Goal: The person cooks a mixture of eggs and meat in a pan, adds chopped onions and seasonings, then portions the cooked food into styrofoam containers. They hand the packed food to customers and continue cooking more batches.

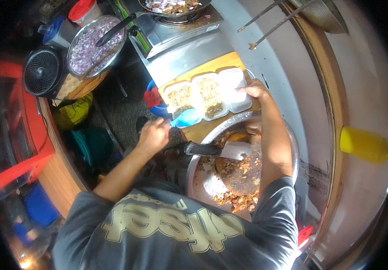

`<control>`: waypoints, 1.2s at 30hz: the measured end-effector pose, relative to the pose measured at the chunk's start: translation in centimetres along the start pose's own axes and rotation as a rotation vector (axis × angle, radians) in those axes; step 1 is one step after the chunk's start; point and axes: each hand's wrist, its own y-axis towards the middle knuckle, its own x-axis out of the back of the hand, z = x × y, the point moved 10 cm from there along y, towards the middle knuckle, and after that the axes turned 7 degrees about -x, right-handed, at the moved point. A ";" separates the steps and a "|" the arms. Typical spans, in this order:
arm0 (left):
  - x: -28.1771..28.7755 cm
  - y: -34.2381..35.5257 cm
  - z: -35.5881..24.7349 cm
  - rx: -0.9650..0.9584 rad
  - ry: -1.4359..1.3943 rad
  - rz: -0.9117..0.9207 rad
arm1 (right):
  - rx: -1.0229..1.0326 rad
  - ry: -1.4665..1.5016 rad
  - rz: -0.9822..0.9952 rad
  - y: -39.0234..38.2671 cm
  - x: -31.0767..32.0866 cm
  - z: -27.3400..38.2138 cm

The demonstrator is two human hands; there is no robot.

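Note:
My left hand [154, 135] is closed round the handle of a blue spoon [186, 118]. The spoon's bowl is over the near edge of a white foam box [171, 109] filled with food. Beside it sits a second filled foam box [221, 111], with a white foam lid [235, 104] on its right. The fingers of my right hand [257, 89] pinch the right edge of this lid. Under my right forearm is a big metal basin [194, 180] with chopped meat [236, 198]. A cleaver [236, 150] with a black handle lies across it.
The boxes stand on a wooden board [198, 132]. Beyond is a gas stove [176, 36] carrying a pan [169, 8]. At far left are a bowl of chopped onions [88, 51] and a black fan [42, 71]. A yellow bottle [362, 144] is at right.

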 end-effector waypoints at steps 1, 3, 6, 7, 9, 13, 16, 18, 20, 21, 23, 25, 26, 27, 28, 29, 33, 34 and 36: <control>0.7 1.0 -0.2 -0.105 0.016 -0.019 | 0.034 0.035 -0.019 0.1 0.0 0.2; 1.4 3.1 -0.2 -0.294 0.114 0.000 | 0.104 0.190 0.011 0.1 -0.7 0.4; 2.0 5.1 1.2 -0.286 0.169 0.013 | 0.223 0.458 0.024 -0.6 -0.7 0.9; 2.2 5.4 1.0 -0.288 0.120 -0.010 | 0.232 0.497 0.017 -1.0 -0.6 0.9; 2.4 5.9 -0.2 -0.304 0.071 -0.088 | 0.302 0.617 -0.043 -2.2 1.2 1.4; -3.5 8.2 -3.2 -0.396 0.079 0.279 | 0.499 1.118 0.062 -6.0 5.0 1.9; -3.5 13.1 -0.5 -0.185 0.120 0.159 | 0.554 1.364 0.147 -8.9 6.3 0.8; -3.5 15.7 0.0 -0.191 -0.011 0.108 | 0.629 1.526 0.126 -11.3 6.3 -0.9; -2.9 16.3 0.5 -0.100 -0.145 0.049 | 0.688 1.651 0.067 -13.2 5.1 -2.4; -2.0 16.2 0.9 -0.011 -0.209 0.019 | 0.672 1.742 0.009 -13.8 4.6 -3.5; 1.0 15.0 -0.7 0.017 -0.266 -0.091 | 0.684 1.854 -0.103 -15.3 2.9 -4.7; 6.1 14.8 -3.7 -0.109 -0.263 -0.186 | 0.658 1.928 -0.165 -16.5 1.4 -5.2; 9.2 15.0 -5.8 -0.215 -0.290 -0.264 | 0.621 1.939 -0.159 -16.9 0.3 -5.0; 10.0 15.5 -8.0 -0.271 -0.203 -0.156 | 0.512 1.958 -0.199 -17.1 -0.8 -5.4; 11.3 15.8 -10.4 -0.371 -0.140 -0.127 | 0.532 1.922 -0.166 -17.9 -1.5 -4.8; 12.7 16.4 -12.6 -0.479 -0.078 -0.121 | 0.562 1.871 -0.187 -18.6 -1.9 -4.3; 12.8 17.1 -15.5 -0.629 0.163 0.105 | 0.553 1.851 -0.276 -19.7 -3.6 -3.2; 12.4 17.0 -15.1 -0.611 0.130 0.167 | 0.641 1.941 -0.125 -19.7 -4.1 -1.7; 11.3 16.1 -14.0 -0.575 0.104 0.274 | 0.656 1.960 -0.040 -19.8 -4.9 -0.3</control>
